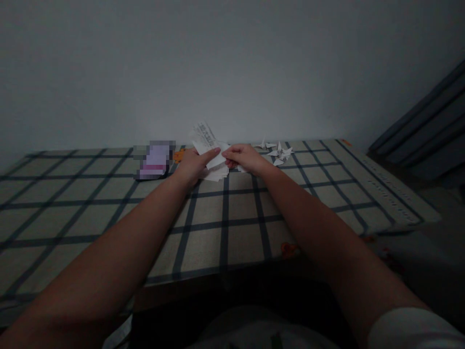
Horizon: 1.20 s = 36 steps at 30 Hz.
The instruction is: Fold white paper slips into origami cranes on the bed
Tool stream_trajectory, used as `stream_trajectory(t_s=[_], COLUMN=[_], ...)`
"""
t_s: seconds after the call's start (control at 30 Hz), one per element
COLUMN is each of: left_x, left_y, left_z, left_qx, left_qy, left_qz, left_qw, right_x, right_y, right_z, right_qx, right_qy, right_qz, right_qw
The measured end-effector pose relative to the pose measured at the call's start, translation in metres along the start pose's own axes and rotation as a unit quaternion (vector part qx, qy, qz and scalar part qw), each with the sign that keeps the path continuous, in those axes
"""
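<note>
Several white paper sheets (217, 172), some with dark print, are bunched at the far middle of the table. My left hand (194, 164) is closed around their left side, its thumb lying across the top sheet. At their right edge, my right hand (242, 157) pinches a corner of paper between thumb and fingers. Just right of that hand lie several folded white paper cranes (280, 153). The lower parts of the sheets under my palms are hidden.
A phone (156, 159), its lit screen blurred out, stands or lies at the far left. A checked cloth (203, 242) covers the table, with printed lettering along its right side. A plain wall (232, 68) rises behind; dark folded fabric (428, 111) hangs at the right.
</note>
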State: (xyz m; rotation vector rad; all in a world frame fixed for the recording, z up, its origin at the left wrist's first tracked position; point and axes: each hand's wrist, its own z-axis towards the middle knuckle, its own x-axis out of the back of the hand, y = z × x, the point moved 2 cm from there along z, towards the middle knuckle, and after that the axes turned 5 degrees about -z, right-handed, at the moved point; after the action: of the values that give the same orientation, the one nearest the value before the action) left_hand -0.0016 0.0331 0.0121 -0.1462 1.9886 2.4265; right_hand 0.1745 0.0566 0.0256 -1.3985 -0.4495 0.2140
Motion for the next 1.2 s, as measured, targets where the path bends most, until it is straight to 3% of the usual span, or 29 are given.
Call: stream_trajectory(t_s=[0.23,0.5,1.0,1.2], left_x=[-0.002,-0.001,0.000,0.001], left_y=[0.004,0.003,-0.002,-0.003], left_z=[-0.004,-0.002,0.000,0.001], left_qx=[-0.007,-0.012,0.012,0.006], left_qy=[0.018,0.012,-0.003,-0.035], left_qz=[-0.006,-0.012,-0.026,-0.004], left_qw=[1.000,1.000,1.000,0.999], right_x=[0.000,-0.004,-0.007,-0.005], right_y=[-0.003,-0.007,-0.006,-0.005], right_z=[-0.002,-0.006,-0.004,-0.005], right_qx=[0.011,0.014,0.003,0.004], right_qy=[-0.001,-0.047,-0.045,-0.025], right_qz=[-0.048,-0.054,-0.089,-0.078], right_qw=[0.999,0.997,0.995,0.997])
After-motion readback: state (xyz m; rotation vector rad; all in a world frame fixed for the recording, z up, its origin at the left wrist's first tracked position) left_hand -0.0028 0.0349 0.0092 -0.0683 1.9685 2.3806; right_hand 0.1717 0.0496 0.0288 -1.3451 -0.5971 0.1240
